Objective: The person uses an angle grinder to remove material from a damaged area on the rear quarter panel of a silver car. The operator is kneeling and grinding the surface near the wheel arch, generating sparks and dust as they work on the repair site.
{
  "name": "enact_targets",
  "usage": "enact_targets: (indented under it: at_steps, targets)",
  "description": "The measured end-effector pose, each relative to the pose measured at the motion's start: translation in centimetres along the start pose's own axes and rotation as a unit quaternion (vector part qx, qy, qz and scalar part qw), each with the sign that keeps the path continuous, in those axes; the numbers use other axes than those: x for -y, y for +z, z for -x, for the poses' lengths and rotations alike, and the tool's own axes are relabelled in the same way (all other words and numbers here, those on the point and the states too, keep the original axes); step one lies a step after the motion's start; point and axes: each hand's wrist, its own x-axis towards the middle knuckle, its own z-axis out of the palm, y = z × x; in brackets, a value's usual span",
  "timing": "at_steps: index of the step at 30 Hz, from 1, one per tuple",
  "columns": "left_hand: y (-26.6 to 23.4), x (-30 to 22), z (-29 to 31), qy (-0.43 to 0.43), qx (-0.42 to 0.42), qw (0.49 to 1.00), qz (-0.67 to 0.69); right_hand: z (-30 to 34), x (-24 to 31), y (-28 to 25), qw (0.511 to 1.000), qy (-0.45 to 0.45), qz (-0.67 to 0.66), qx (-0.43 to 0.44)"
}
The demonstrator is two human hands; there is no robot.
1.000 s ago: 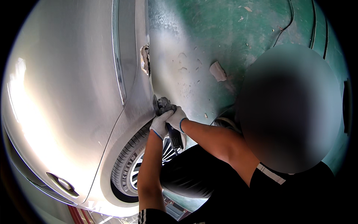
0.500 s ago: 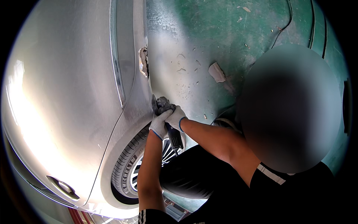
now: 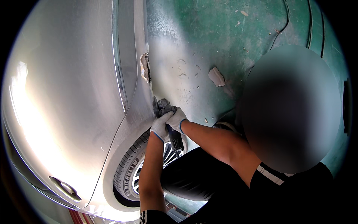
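Green floor point(image 3: 223, 41) pales beside the silver car point(image 3: 78, 97), where left hand point(image 3: 160, 126) and right hand point(image 3: 178, 120) clamp a grinder point(image 3: 175, 140)

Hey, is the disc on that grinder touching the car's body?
Cannot tell. The head view shows the disc of the grinder right at the edge of the car's body, but neither contact nor a gap is plain from above.
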Motion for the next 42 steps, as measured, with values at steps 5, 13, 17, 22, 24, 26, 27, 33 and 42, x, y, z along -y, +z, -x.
enact_targets:
  at_steps: [5,13,17,22,24,26,27,33,42]
  targets:
    - [1.0,-0.9,-0.2,-0.007,-0.004,1.0,0.024,-1.0,0.2,0.0,1.0,-0.004,0.015,-0.008]
    - [2.9,-2.4,-0.8,0.007,0.014,0.999,0.034,-1.2,3.0,-1.1,0.999,-0.012,0.025,-0.023]
    - [3.0,-2.4,-0.7,-0.011,0.02,0.999,0.037,-1.0,3.0,-1.2,0.999,-0.01,0.037,-0.032]
    - [1.2,-0.3,-0.2,-0.018,0.027,0.998,0.049,0.2,1.7,-1.0,0.997,0.036,0.062,0.001]
    - [0.5,0.4,0.3,-0.016,0.025,0.998,0.047,1.2,1.8,-1.0,0.997,0.043,0.06,0.004]
    - [-0.3,0.6,0.5,-0.003,0.018,0.999,0.037,2.1,2.0,-0.7,0.998,0.034,0.051,0.003]
    - [0.1,0.5,0.3,-0.011,0.023,0.999,0.032,1.8,1.7,-0.8,0.998,0.028,0.051,-0.002]
    - [1.8,-1.4,-0.4,0.009,0.023,1.0,0.007,-0.8,1.7,-0.5,0.998,-0.009,0.048,-0.028]
    - [2.6,-1.4,-0.4,0.005,0.022,0.998,0.058,0.5,3.9,-1.7,0.997,0.013,0.078,-0.021]
